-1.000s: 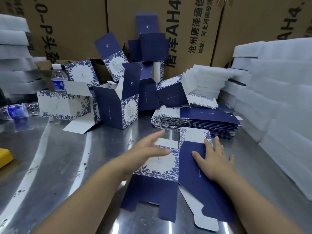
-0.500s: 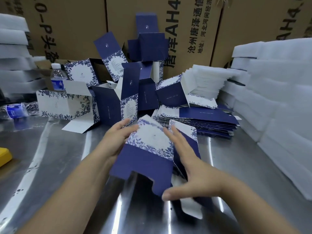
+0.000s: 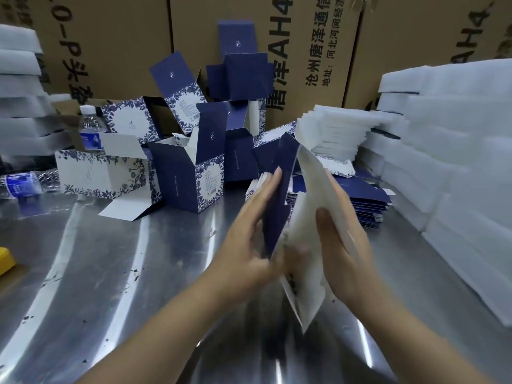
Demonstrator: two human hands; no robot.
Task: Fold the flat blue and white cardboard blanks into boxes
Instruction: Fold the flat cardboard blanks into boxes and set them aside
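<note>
The person's left hand and right hand were bare, as were the left forearm and right forearm. Fingernails looked short and plain; blur hid finer detail.

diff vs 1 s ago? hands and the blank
The blank, flat on the steel table under both hands then, rose off it and is now held upright, partly opened: left hand flat against its navy side, right hand gripping the white inside. Unchanged: stack of flat blanks, folded boxes, bottles.
</note>
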